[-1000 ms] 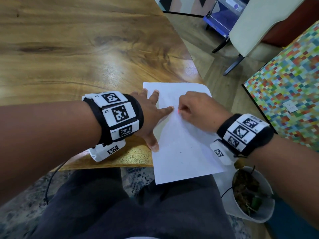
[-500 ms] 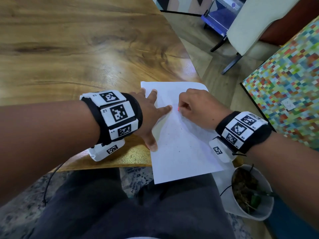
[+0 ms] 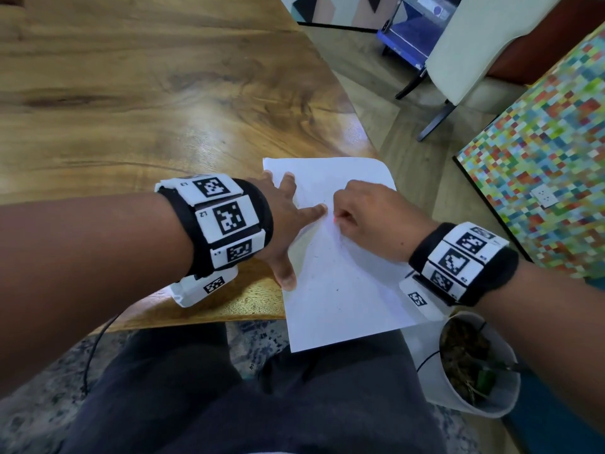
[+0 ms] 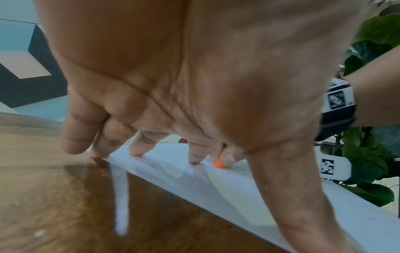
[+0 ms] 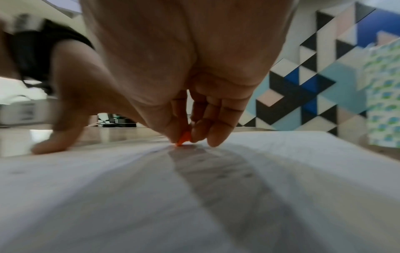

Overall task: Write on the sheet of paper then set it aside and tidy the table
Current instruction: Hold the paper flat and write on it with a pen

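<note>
A white sheet of paper [image 3: 340, 283] lies at the near right corner of the wooden table [image 3: 137, 103], its lower end hanging past the edge. My left hand [image 3: 288, 224] lies spread flat on the sheet's left side, fingers straight, pressing it down. My right hand [image 3: 366, 221] pinches a small orange writing piece [image 5: 182, 137], its tip touching the paper [image 5: 194, 196]. The same orange piece [image 4: 218, 163] shows in the left wrist view just past my left index fingertip [image 4: 194, 160]. Most of the piece is hidden inside the fingers.
A white pot with a plant [image 3: 474, 365] stands on the floor under my right wrist. A panel of coloured squares [image 3: 543, 165] stands at the right, a pale chair [image 3: 465, 50] behind. My lap in dark trousers [image 3: 248, 398] is below the table edge.
My right hand has shifted slightly along the sheet while holding the orange piece. My left hand stays flat on the paper.
</note>
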The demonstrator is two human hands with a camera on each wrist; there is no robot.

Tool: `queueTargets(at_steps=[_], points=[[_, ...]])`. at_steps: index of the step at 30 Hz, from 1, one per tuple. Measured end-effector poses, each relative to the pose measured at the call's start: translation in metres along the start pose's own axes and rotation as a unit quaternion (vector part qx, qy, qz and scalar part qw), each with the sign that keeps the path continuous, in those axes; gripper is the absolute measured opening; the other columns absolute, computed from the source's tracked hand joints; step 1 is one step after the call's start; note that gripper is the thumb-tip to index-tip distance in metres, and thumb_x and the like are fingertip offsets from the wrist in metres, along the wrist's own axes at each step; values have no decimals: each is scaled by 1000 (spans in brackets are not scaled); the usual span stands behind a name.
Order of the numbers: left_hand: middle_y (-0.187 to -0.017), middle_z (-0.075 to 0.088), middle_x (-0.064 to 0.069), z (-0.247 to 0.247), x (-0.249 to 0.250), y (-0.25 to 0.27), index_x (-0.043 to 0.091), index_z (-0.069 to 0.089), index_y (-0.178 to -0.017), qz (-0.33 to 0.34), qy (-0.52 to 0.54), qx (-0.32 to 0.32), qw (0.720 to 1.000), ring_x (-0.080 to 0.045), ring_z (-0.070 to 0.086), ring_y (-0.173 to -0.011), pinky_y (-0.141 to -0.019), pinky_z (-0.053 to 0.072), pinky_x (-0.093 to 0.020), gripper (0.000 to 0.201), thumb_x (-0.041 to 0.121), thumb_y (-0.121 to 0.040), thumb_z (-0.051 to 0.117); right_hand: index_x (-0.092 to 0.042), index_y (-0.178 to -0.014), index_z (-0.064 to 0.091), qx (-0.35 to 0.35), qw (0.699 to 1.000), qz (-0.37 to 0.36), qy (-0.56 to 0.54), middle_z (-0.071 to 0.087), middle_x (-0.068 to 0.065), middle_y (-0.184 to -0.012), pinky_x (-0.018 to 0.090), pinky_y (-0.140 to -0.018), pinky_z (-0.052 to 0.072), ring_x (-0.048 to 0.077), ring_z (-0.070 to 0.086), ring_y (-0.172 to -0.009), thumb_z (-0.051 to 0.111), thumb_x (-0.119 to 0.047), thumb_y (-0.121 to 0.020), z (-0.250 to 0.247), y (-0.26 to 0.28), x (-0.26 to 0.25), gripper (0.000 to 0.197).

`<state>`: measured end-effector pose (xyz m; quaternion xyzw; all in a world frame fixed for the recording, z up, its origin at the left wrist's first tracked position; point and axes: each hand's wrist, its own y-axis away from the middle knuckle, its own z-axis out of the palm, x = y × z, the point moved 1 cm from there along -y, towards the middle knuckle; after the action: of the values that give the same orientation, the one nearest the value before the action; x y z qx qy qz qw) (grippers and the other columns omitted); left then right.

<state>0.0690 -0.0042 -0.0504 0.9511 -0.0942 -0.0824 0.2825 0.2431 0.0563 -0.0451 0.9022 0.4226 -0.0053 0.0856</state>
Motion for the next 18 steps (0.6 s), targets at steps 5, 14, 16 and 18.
queueTargets(at_steps=[5, 14, 16, 18], points=[[-164, -20, -24, 0, 1, -1, 48, -22, -154, -1, -1, -4, 1000, -56, 1, -150, -113, 32, -61, 142, 87, -55, 73, -18, -79, 52, -38, 996, -78, -20, 45, -7, -82, 35, -65, 44, 16, 47, -74, 51, -20, -91, 3, 19, -20, 13], [-165, -19, -23, 1, 0, 1, 49, -19, -155, 6, 10, 4, 1000, -56, 1, -149, -110, 35, -62, 140, 87, -55, 72, -19, -80, 55, -14, 1000, -11, 3, 53, -3, -84, 40, -71, 49, 21, 54, -78, 47, -24, -88, 2, 9, 11, 13], [-165, -19, -23, 1, 1, 1, 49, -19, -155, 6, 10, 3, 1000, -57, 0, -149, -110, 36, -60, 139, 86, -57, 73, -19, -79, 55, -38, 996, -76, -6, 51, -4, -83, 36, -66, 47, 20, 55, -77, 40, -31, -89, 6, 24, -6, 21], [-164, -20, -24, 1, 1, 1, 49, -20, -155, 7, 7, 4, 1000, -57, 1, -149, -109, 37, -58, 139, 86, -58, 73, -19, -81, 56, -50, 993, -102, -2, 51, -3, -84, 36, -64, 46, 21, 55, -77, 35, -34, -89, 8, 29, -12, 27]])
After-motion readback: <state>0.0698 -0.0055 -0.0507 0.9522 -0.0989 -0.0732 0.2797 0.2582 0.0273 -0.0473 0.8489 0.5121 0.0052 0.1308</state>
